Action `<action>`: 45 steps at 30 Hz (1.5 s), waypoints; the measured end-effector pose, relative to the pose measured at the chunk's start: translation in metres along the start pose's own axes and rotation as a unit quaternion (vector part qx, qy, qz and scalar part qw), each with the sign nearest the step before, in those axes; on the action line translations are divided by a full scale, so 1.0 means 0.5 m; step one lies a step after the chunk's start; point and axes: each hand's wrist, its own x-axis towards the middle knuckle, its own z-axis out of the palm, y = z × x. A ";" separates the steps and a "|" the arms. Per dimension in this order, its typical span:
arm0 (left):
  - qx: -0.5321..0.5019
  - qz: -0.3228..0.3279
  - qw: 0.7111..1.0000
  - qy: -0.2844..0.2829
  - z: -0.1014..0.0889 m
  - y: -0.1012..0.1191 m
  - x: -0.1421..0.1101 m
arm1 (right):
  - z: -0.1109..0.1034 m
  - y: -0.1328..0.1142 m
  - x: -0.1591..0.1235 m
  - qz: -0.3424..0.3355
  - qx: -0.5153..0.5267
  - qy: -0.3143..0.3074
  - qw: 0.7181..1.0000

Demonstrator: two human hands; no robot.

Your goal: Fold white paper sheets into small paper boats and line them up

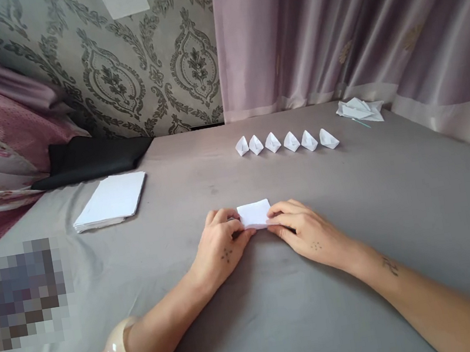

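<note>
A small folded piece of white paper lies between my hands in the middle of the grey cloth surface. My left hand pinches its left end, thumb at the near edge. At the right end, my right hand grips it the same way with thumb and fingers. The paper's near edge looks slightly raised or folded. Beyond it, several white folded paper boats stand in a row.
To the left is a stack of white paper sheets, with a black cloth behind it. Crumpled or folded white papers lie at the far right near the curtain. A blurred-out patch covers something at the left edge.
</note>
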 end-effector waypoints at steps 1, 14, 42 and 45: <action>-0.014 -0.032 0.999 0.006 0.000 0.001 0.003 | 0.003 0.003 0.003 0.022 0.018 0.011 1.000; -0.023 -0.120 0.992 0.024 0.009 0.004 0.020 | 0.027 0.006 0.046 0.136 0.008 0.080 0.987; -0.055 -0.158 0.986 0.013 0.025 -0.009 0.031 | 0.039 0.008 0.051 0.161 -0.042 0.069 0.984; -0.057 -0.170 0.984 0.009 0.025 -0.007 0.033 | 0.039 0.007 0.053 0.173 -0.034 0.063 0.982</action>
